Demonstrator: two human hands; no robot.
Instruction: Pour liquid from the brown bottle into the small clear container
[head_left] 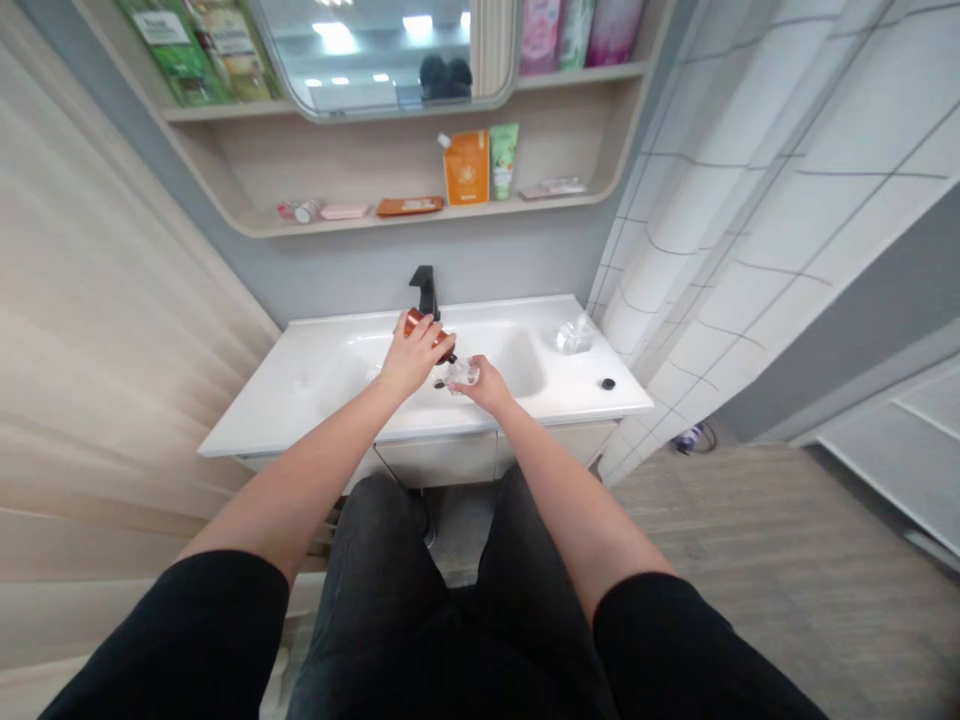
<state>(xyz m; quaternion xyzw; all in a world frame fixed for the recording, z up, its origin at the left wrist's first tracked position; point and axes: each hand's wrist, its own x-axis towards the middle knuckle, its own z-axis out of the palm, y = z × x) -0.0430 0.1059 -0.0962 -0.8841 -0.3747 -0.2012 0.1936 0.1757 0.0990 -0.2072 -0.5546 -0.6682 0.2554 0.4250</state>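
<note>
Over the white sink basin point(525, 365), my left hand point(409, 360) is wrapped round a brown bottle point(413, 319). The bottle tilts down to the right, and its dark neck end points at a small clear container point(463, 373). That container is gripped by the fingers of my right hand point(489, 386), just below the bottle's mouth. Whether the two touch, or liquid is flowing, I cannot tell. Behind my left hand stands the black faucet point(426, 288). Something clear point(373, 372) shows in the basin to the left of my left hand, mostly hidden.
On the counter's right lie a clear plastic item point(574, 337) and a small black cap point(607, 384). A wall shelf point(337, 226) above carries an orange pouch point(466, 168), a green tube point(503, 162) and small packets. Curtains point(697, 240) hang at both sides.
</note>
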